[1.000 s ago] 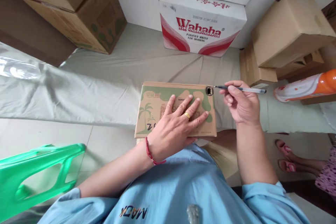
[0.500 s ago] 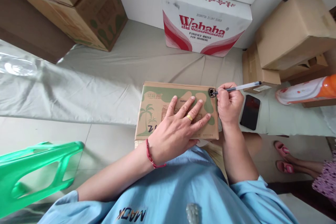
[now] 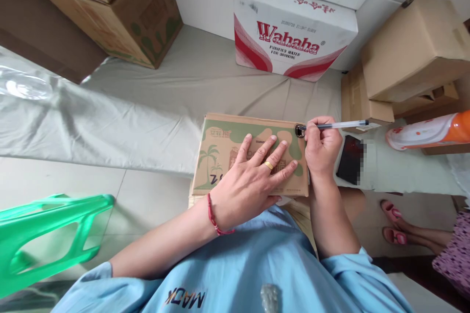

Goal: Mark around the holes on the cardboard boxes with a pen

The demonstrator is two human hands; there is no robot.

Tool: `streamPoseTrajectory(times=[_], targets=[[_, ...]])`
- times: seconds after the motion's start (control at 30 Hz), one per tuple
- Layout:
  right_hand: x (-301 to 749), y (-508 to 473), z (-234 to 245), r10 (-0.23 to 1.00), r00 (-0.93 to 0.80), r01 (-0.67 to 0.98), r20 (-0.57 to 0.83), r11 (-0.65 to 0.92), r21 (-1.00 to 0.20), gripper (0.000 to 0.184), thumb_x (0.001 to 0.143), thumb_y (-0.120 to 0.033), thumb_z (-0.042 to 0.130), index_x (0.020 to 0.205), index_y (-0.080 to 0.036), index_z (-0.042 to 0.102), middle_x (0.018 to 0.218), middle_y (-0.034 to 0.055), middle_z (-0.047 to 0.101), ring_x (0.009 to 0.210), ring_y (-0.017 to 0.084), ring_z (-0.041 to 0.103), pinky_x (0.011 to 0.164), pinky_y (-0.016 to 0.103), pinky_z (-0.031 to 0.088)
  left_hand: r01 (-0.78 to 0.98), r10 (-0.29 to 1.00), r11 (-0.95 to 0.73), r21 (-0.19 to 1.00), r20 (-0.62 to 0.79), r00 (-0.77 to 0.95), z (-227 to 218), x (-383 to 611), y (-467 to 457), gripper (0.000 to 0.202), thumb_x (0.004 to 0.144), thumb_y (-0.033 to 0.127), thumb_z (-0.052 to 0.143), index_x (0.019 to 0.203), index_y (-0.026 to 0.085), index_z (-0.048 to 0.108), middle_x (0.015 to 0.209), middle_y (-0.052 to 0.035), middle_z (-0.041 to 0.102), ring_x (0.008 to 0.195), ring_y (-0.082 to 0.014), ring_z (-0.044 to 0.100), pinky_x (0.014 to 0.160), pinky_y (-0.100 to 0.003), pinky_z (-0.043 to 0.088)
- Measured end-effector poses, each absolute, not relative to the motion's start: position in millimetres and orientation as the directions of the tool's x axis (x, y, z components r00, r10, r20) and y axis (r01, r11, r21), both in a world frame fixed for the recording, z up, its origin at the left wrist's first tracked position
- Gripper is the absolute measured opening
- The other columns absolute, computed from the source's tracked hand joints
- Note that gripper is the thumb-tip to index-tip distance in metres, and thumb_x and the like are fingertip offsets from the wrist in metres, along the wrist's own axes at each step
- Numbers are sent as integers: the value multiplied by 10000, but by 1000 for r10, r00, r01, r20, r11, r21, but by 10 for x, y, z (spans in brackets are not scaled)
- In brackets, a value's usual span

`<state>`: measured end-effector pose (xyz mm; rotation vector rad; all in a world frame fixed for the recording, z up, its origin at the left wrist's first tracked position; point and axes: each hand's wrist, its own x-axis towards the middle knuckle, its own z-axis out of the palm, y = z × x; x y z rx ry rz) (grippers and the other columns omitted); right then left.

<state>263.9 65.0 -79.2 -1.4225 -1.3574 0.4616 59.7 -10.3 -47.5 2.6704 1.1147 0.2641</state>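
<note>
A brown cardboard box (image 3: 216, 156) with green print and palm trees rests on my lap, against the bench edge. My left hand (image 3: 257, 171) lies flat on its top with the fingers spread. Around a pen (image 3: 345, 124) with a clear barrel, the fingers of my right hand (image 3: 323, 146) are closed. The pen's point meets the box near its far right corner, at a dark scribbled ring (image 3: 300, 130). Part of the box's printing is covered by my left hand.
A cloth-covered bench (image 3: 147, 102) runs across. On it stand a white and red water carton (image 3: 293, 39), brown cartons (image 3: 147, 19) at left, more boxes (image 3: 407, 54) at right, a phone (image 3: 349, 160) and an orange-white bottle (image 3: 422, 131). A green stool (image 3: 81, 234) stands lower left; another person's feet (image 3: 394, 225) show right.
The whole view has shifted slightly. My right hand still holds the pen at the box corner, its barrel tilted a little flatter. My left hand stays pressed on the box.
</note>
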Motion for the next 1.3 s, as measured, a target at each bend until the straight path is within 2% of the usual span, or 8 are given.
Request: streamPoseTrajectory(times=[0.47,0.7,0.93,1.1,1.3], targets=[[2599,629,-795,824,368,529,430,195,-826,127,950,-321,599,857,-235,609,648,-56,578,537,116,519,565,267,426,677,719,-680,283,74,691,-490,599,-103,841,952,549,830,1684,315,489,1830,-171,329,1689,-453,338,1327,-813,234],[2591,610,-764,865,300,514,403,209,-832,148,956,-329,601,846,-233,620,657,-51,602,589,123,559,627,265,460,675,716,-683,278,72,695,-482,593,-102,843,946,558,836,1677,313,496,1831,-170,328,1688,-451,343,1325,-814,237],[2594,579,-755,839,332,574,431,182,-798,117,892,-261,576,781,-240,605,586,-66,556,490,114,479,538,270,384,668,713,-688,283,93,695,-492,592,-104,845,947,553,835,1681,309,494,1824,-171,346,1685,-451,346,1341,-797,209],[2568,588,-748,852,327,538,410,189,-821,137,938,-319,592,830,-235,610,639,-53,593,563,125,543,598,269,436,669,713,-689,280,96,695,-497,592,-105,829,951,542,833,1675,309,503,1818,-173,359,1679,-452,358,1335,-800,218],[2587,551,-738,847,316,602,429,171,-780,129,879,-265,562,761,-237,604,598,-54,565,528,125,492,573,277,394,665,714,-687,293,102,692,-498,588,-103,821,960,536,823,1679,308,499,1813,-178,367,1680,-456,356,1334,-801,215]])
